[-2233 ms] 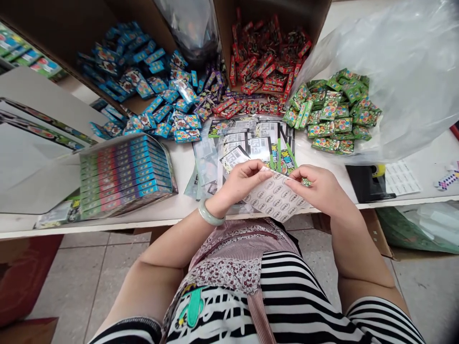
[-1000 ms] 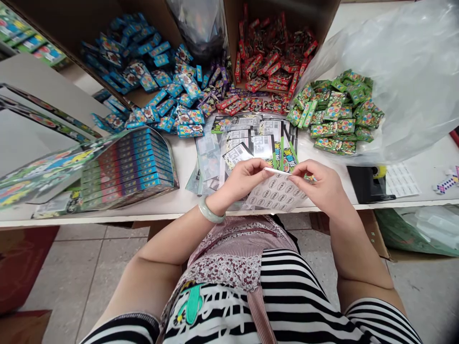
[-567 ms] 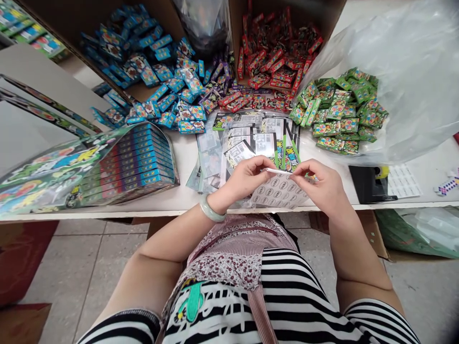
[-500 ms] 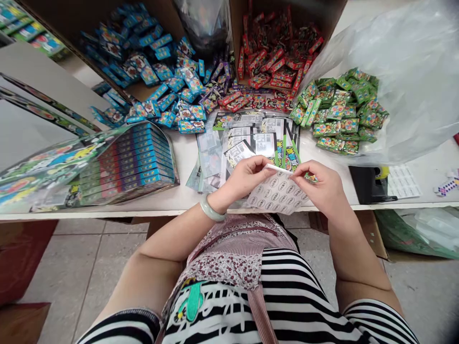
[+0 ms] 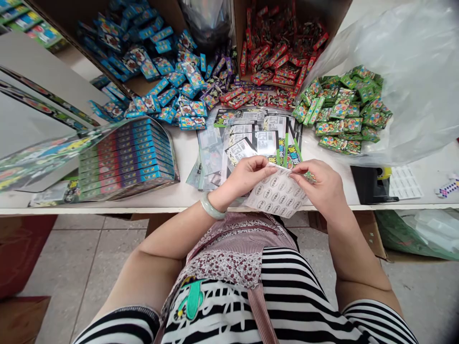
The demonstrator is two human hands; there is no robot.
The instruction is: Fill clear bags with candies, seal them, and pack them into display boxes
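A white sticker sheet (image 5: 278, 195) printed with rows of black oval labels hangs between my hands, over the table's front edge. My left hand (image 5: 249, 176) pinches its upper left edge between thumb and fingers. At the upper right edge, my right hand (image 5: 317, 180) grips it the same way; a bit of something green and colourful shows by these fingers. Just behind the sheet lie flat printed plastic bags (image 5: 244, 152) in an overlapping pile. A small display box (image 5: 125, 160) with rows of green, red, purple and blue packets lies at the left, partly under clear film.
Blue packets (image 5: 193, 109) spill from a cardboard box at the back left, red packets (image 5: 268, 59) from another. Green packets (image 5: 344, 107) rest on a clear plastic bag (image 5: 412, 95). A black tape dispenser (image 5: 371, 184) and another label sheet (image 5: 405, 181) stand at the right.
The sticker sheet's top edge, folded over in a white strip before, now lies flatter, and the sheet hangs slightly lower. Both hands keep nearly the same place. The film at the left has shifted.
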